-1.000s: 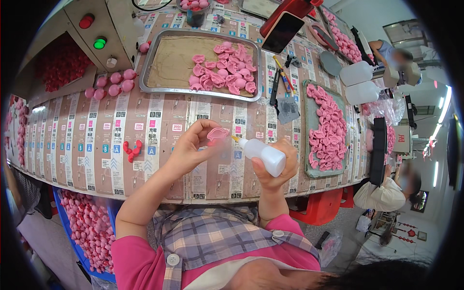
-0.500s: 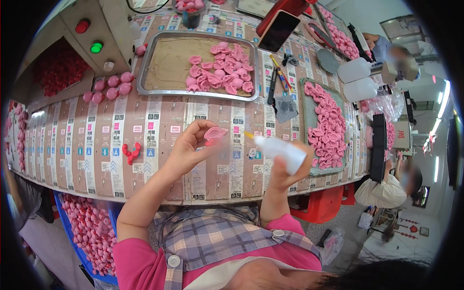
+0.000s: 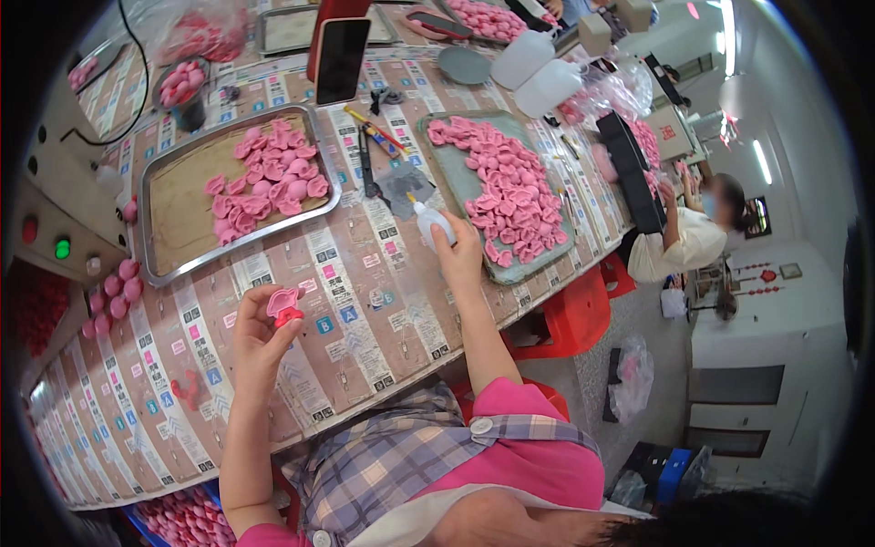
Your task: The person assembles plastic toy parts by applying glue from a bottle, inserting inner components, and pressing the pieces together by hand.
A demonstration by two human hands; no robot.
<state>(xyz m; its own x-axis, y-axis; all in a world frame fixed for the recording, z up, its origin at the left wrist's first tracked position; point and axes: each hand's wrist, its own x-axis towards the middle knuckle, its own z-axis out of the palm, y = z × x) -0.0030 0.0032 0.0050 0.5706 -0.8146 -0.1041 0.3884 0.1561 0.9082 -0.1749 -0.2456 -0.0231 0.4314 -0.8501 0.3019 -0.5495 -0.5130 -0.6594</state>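
Reaching away from the work, the right hand (image 3: 458, 252) grips a white squeeze bottle (image 3: 430, 223) near the grey tray of pink pieces (image 3: 436, 150); the left hand (image 3: 258, 339) pinches a pink moulded piece (image 3: 284, 304) raised for access.

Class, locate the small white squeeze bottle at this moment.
In the head view, the white squeeze bottle is in the right hand, on the table beside the grey tray of pink pieces.

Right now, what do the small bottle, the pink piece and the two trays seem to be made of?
The small bottle under the right hand looks like soft, translucent white plastic with a matte skin. The pink piece in the left hand seems moulded plastic or rubber: even colour, slight sheen. The left tray looks like bare metal, with a bright, reflective rim. The right tray is dull grey, perhaps metal.
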